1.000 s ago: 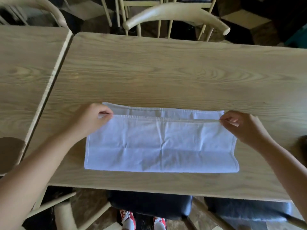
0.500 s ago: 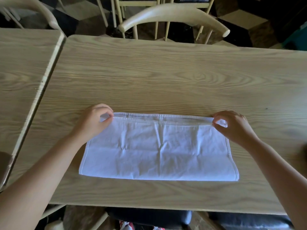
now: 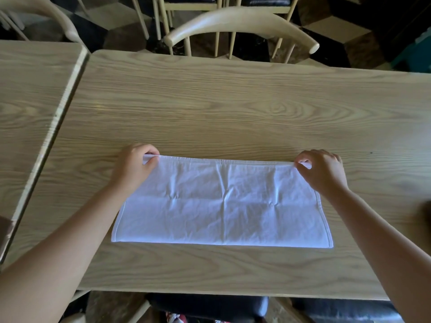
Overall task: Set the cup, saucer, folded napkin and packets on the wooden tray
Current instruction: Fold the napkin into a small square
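Note:
A white cloth napkin (image 3: 221, 206) lies flat on the light wooden table (image 3: 233, 108), folded in half into a wide rectangle with its far edges lined up. My left hand (image 3: 134, 167) pinches the far left corner. My right hand (image 3: 323, 172) pinches the far right corner. No cup, saucer, packets or tray are in view.
A second wooden table (image 3: 30, 101) adjoins on the left with a narrow gap between. A pale wooden chair back (image 3: 240, 22) stands beyond the far edge. Dark chair seats (image 3: 207, 307) sit below the near edge. A dark blurred shape (image 3: 425, 213) shows at the right edge.
Both hands carried the napkin's upper layer forward until its edge met the far edge, hiding the strip of lower layer seen a second ago. The view shifted slightly.

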